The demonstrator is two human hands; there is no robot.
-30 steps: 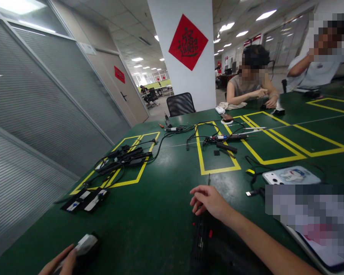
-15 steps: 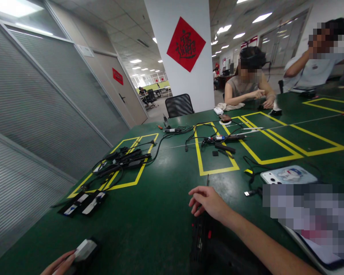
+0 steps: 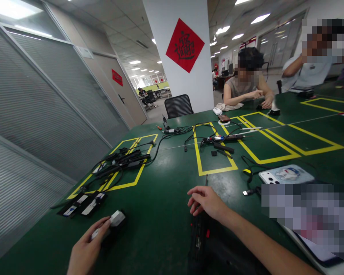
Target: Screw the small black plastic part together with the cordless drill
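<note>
My left hand (image 3: 86, 250) is closed round a small black and silver device (image 3: 114, 220) on the green table (image 3: 160, 206), near the front left. My right hand (image 3: 208, 201) rests with curled, slightly parted fingers on the top end of a black device with red marks (image 3: 200, 236) in front of me; it holds nothing that I can make out. A thin dark pen-like tool (image 3: 206, 179) lies just beyond my right fingers.
Yellow tape boxes mark the table. Black cables and adapters (image 3: 123, 160) lie at the left, two flat black cards (image 3: 83, 202) nearer. Tools and cables (image 3: 220, 143) sit mid-table, a phone in a cartoon case (image 3: 286, 175) at the right. Two people sit at the far side.
My left hand has moved forward and to the right across the table, carrying the small black and silver device with it. My right hand has stayed in place.
</note>
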